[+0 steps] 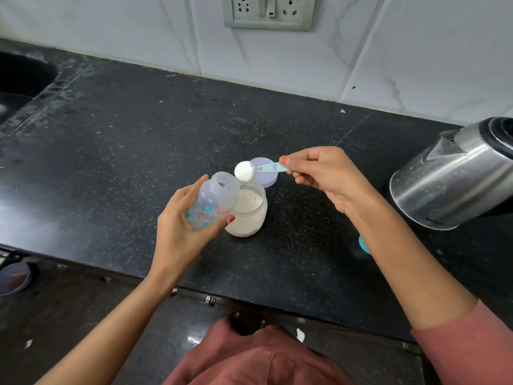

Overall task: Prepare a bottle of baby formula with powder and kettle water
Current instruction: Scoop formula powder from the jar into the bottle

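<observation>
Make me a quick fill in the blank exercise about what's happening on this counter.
The left hand grips a tilted, uncapped baby ____.
The right hand pinches a scoop heaped with white ____.
Behind the open jar lies a lilac ____.
At the far right stands a steel ____.
Missing: bottle, powder, lid, kettle.

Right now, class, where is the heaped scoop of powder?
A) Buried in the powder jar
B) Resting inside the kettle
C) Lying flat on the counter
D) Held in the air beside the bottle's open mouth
D: the right hand pinches the scoop by its handle, its heaped bowl in the air next to the open mouth of the bottle, which the left hand holds tilted by the powder jar.
</observation>
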`<state>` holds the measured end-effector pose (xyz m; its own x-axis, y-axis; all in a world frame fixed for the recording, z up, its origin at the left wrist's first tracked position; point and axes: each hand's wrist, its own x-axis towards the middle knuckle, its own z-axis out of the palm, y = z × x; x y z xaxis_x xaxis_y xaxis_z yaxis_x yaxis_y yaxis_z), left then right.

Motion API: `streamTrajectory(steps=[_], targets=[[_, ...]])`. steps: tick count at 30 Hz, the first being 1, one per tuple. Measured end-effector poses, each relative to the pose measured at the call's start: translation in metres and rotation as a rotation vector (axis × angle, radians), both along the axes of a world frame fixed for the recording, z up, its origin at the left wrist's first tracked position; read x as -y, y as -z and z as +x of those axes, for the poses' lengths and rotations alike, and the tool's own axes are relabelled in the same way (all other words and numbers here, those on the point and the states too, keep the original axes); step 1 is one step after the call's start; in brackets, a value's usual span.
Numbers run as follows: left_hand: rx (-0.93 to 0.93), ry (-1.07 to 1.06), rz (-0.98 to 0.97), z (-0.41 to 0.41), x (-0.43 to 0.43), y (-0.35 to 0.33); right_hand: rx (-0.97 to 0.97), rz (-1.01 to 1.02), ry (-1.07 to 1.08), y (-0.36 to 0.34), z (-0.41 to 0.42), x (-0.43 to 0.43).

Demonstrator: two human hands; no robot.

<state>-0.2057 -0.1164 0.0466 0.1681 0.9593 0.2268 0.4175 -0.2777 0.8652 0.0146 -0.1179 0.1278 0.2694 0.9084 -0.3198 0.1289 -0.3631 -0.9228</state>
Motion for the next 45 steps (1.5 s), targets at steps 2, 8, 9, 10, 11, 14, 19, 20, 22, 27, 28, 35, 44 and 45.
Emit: streamTrajectory(steps=[2, 8, 9, 10, 11, 14, 19, 20, 22, 27, 28, 35, 44, 45], targets=[[-0.003, 0.006, -0.022, 0.0, -0.003, -0.002, -0.012, 0.033, 0.004, -0.005, -0.005, 0.001], [0.016, 0.006, -0.075, 0.0, -0.008, -0.007, 0.025, 0.137, -0.006, -0.012, -0.017, 0.004], [0.026, 0.007, -0.086, 0.0, -0.009, -0.008, 0.048, 0.157, -0.006, -0.012, -0.018, 0.004], [0.034, 0.008, -0.097, 0.0, -0.01, -0.009, 0.071, 0.179, -0.004, -0.012, -0.019, 0.004], [0.04, 0.008, -0.107, 0.0, -0.01, -0.01, 0.094, 0.204, -0.003, -0.012, -0.021, 0.005], [0.043, 0.019, -0.126, 0.0, -0.011, -0.013, 0.201, 0.306, -0.003, -0.011, -0.028, 0.008], [0.052, 0.032, -0.154, 0.002, -0.012, -0.017, 0.422, 0.498, -0.027, -0.007, -0.038, 0.014], [0.059, 0.035, -0.162, 0.003, -0.012, -0.018, 0.447, 0.539, -0.032, -0.006, -0.039, 0.016], [0.073, 0.039, -0.174, 0.003, -0.013, -0.02, 0.504, 0.62, -0.046, -0.004, -0.042, 0.017], [0.092, 0.051, -0.2, 0.004, -0.014, -0.022, 0.717, 0.79, -0.108, 0.004, -0.041, 0.018], [0.095, 0.052, -0.204, 0.004, -0.014, -0.022, 0.764, 0.814, -0.12, 0.005, -0.041, 0.018], [0.088, 0.087, -0.215, 0.004, -0.014, -0.023, 1.001, 0.937, -0.153, 0.016, -0.038, 0.019], [0.099, 0.099, -0.25, 0.003, -0.013, -0.023, 1.139, 1.065, -0.157, 0.023, -0.037, 0.022], [0.101, 0.096, -0.252, 0.003, -0.013, -0.022, 1.157, 1.078, -0.153, 0.024, -0.037, 0.022]])
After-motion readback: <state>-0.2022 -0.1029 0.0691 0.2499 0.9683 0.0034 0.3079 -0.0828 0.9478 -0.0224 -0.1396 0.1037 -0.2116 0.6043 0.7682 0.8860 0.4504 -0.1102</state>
